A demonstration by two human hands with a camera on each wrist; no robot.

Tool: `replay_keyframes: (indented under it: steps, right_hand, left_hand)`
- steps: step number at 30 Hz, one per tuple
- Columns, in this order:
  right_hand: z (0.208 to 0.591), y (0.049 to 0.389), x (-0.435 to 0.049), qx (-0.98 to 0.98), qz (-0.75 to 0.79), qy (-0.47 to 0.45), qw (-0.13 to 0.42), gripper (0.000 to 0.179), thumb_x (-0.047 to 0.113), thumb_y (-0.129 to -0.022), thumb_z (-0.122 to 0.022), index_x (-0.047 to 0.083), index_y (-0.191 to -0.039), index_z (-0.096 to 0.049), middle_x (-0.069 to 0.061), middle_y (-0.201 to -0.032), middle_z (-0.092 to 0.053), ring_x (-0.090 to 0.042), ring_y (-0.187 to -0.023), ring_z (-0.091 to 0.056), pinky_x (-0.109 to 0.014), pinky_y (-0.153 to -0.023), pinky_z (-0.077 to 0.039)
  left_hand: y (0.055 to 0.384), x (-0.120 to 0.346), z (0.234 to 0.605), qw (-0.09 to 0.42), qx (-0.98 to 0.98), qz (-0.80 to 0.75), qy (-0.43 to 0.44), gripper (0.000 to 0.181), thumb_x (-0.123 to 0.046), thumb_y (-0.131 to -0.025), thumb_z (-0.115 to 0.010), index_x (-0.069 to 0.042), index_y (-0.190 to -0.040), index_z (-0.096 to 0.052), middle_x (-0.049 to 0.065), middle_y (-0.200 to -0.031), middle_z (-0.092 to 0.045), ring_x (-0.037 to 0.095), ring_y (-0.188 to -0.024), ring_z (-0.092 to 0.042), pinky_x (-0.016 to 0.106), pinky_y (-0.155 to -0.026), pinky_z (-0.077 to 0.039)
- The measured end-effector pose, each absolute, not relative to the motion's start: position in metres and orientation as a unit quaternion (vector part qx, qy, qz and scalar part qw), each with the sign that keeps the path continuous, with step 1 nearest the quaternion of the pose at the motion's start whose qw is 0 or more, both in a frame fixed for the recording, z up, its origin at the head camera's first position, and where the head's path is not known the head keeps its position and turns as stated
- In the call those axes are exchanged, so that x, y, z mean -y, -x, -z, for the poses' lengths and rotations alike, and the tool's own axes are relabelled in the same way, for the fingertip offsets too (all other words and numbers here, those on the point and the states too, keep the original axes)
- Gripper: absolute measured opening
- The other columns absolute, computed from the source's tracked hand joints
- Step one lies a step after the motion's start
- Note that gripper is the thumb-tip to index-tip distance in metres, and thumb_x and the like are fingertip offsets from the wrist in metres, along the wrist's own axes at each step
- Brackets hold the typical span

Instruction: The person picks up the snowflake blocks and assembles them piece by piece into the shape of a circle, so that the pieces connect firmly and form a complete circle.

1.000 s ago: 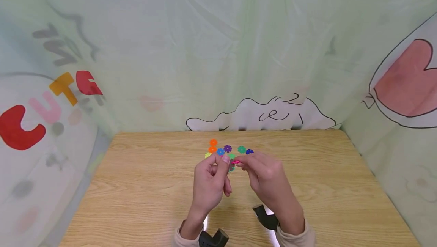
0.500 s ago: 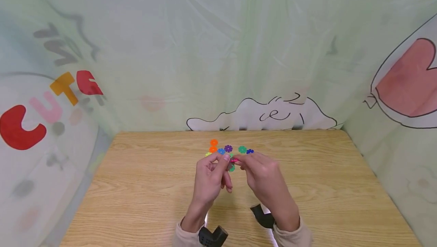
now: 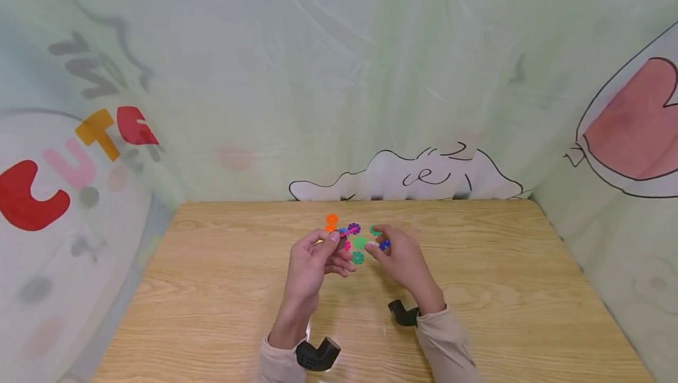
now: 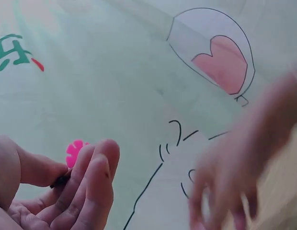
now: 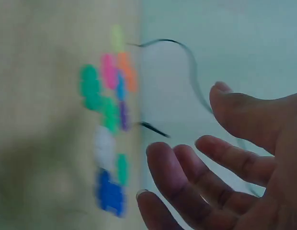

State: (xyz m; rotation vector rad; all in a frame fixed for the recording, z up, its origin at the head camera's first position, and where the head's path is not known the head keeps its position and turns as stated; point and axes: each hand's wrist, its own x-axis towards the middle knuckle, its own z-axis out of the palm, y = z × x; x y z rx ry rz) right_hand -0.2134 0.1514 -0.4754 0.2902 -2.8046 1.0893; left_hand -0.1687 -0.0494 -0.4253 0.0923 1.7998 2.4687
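Note:
My left hand [image 3: 309, 265] pinches a dark notched disc [image 4: 61, 180] between thumb and forefinger, above the table. A pink flower-shaped disc [image 4: 75, 152] sticks out from the dark one at an angle, joined at its edge. My right hand [image 3: 406, 260] is off to the right with relaxed, parted fingers and nothing between them. Below it lie a light green disc [image 3: 360, 242], a teal disc [image 3: 358, 257] and dark blue discs [image 5: 110, 194]. In the right wrist view a white disc [image 5: 104, 146] lies between the green and blue ones.
Farther back on the wooden table [image 3: 228, 277] are an orange disc [image 3: 332, 218] and a purple disc [image 3: 354, 227]. A printed cloth [image 3: 328, 77] hangs behind the table's far edge. Black camera mounts [image 3: 319, 355] sit on both wrists.
My right hand has let go of the pink disc and moved away to the right, its fingers spreading. My left hand has shifted left, carrying the pink and dark discs together.

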Motion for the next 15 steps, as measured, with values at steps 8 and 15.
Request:
replay_keyframes:
  steps: [8, 15]
  right_hand:
    - [0.521, 0.224, -0.131, 0.954, -0.294, -0.060, -0.010, 0.034, 0.035, -0.095, -0.080, 0.011, -0.118, -0.072, -0.010, -0.104, -0.070, -0.026, -0.092, -0.068, -0.045, -0.075, -0.058]
    - [0.527, 0.224, -0.123, 0.967, -0.253, -0.044, -0.004, 0.029, 0.036, -0.093, -0.083, 0.015, -0.111, -0.071, -0.005, -0.095, -0.064, -0.020, -0.075, -0.060, -0.034, -0.059, -0.048]
  left_hand:
    - [0.167, 0.053, 0.421, 0.056, -0.555, -0.830, -0.017, 0.015, -0.009, -0.108, -0.059, 0.001, -0.118, -0.058, 0.010, -0.085, -0.081, 0.020, -0.073, -0.080, 0.030, -0.066, -0.066]
    - [0.165, 0.055, 0.416, 0.069, -0.552, -0.830, -0.042, 0.029, -0.006, -0.107, -0.058, 0.005, -0.133, -0.061, 0.017, -0.102, -0.081, 0.022, -0.079, -0.081, 0.033, -0.069, -0.067]
